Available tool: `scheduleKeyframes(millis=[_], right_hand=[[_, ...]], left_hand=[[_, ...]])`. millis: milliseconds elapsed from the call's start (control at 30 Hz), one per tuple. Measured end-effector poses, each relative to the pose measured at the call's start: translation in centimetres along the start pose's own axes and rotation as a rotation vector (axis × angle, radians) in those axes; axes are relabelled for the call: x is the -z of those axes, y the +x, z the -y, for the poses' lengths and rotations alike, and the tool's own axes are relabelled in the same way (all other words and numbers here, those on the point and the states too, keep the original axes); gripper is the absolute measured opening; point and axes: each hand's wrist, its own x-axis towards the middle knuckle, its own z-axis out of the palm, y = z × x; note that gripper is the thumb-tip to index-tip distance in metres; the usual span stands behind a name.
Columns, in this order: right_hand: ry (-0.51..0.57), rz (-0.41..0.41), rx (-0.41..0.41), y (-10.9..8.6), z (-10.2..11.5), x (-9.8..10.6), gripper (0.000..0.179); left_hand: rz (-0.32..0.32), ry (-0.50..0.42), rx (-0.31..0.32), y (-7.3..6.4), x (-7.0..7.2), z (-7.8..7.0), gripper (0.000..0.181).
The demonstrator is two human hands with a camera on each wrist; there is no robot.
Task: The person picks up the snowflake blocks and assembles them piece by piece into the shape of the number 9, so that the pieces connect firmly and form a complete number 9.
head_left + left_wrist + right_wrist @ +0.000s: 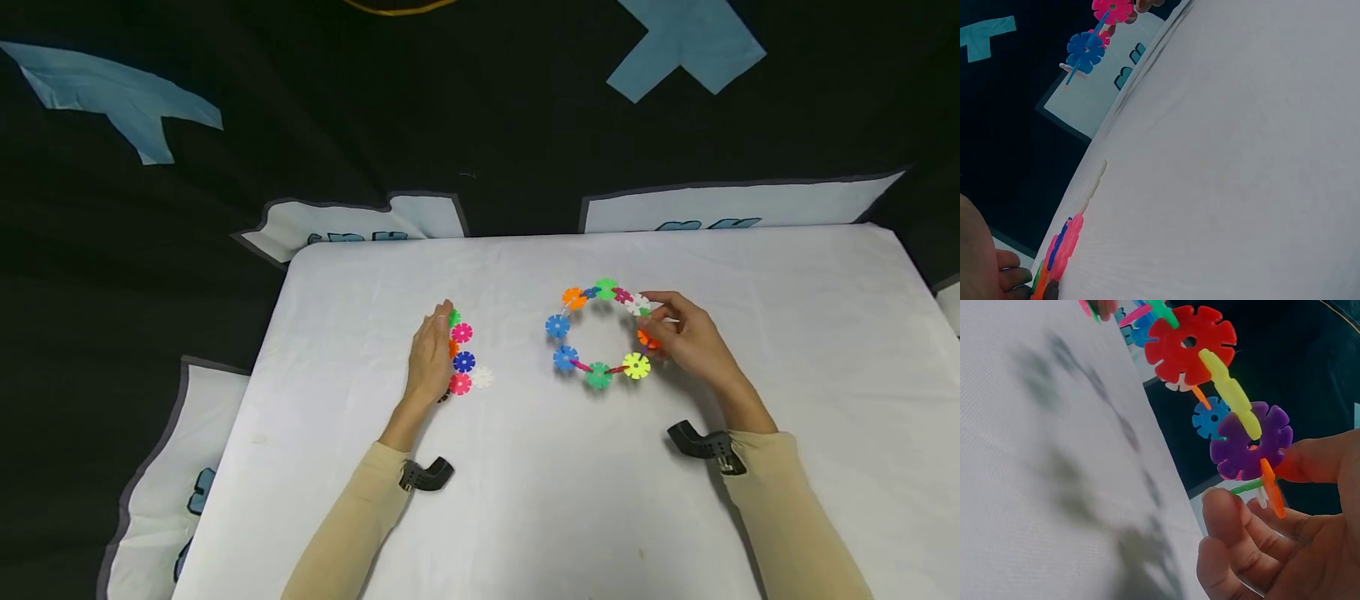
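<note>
A ring of interlocking plastic snowflake discs in many colours is held above the table by my right hand. Thumb and fingers pinch it on its right side, and the right wrist view shows a purple disc and an orange one right at the fingertips. My left hand lies on edge with its fingers straight, alongside a small group of loose snowflake discs. Pink, blue, orange, green and white ones show there; the hand partly covers some. In the left wrist view these discs lie flat beside the fingers.
A white cloth covers the table. Dark curtain with light blue patches hangs beyond the far edge. Black wrist mounts sit on both sleeved forearms.
</note>
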Motion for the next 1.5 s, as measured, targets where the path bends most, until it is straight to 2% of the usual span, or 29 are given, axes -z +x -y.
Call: scheduleKeyframes(millis=[100, 267, 533, 633, 800, 933, 1033, 1100, 1267, 1500], right_hand=[[-0.008, 0.002, 0.004, 0.2, -0.1, -0.2, 0.049], [-0.031, -0.006, 0.007, 0.4, -0.2, -0.3, 0.049], [0.001, 0.000, 0.015, 0.2, -0.2, -0.4, 0.049], [0.007, 0.008, 0.016, 0.3, -0.2, -0.5, 0.049], [0.013, 0.015, 0.014, 0.4, -0.1, -0.7, 0.050], [0.008, 0.011, 0.017, 0.4, 0.1, -0.6, 0.049], [0.012, 0.006, 0.021, 0.3, 0.2, -0.5, 0.048], [0.015, 0.001, 0.021, 0.3, 0.3, -0.4, 0.048], [0.015, -0.011, 0.013, 0.1, 0.2, -0.1, 0.048], [0.028, -0.050, 0.014, -0.2, 0.2, 0.5, 0.046]], left_hand=[[-0.017, 0.000, 0.001, -0.1, 0.0, -0.1, 0.062], [-0.004, 0.002, -0.025, -0.2, 0.2, -0.1, 0.061], [-0.006, 0.009, -0.051, -0.1, 0.1, 0.1, 0.054], [0.030, 0.095, -0.067, -0.1, 0.5, 0.4, 0.058], [0.068, 0.298, -0.164, 0.3, 2.1, 1.7, 0.088], [0.091, 0.370, -0.205, 0.6, 3.0, 2.8, 0.101], [0.114, 0.406, -0.234, 0.8, 3.1, 3.0, 0.107], [0.125, 0.418, -0.255, 0.8, 3.0, 3.0, 0.111], [0.166, 0.445, -0.260, 0.7, 2.1, 2.4, 0.118], [0.240, 0.472, -0.247, 0.0, -1.0, 0.2, 0.123]])
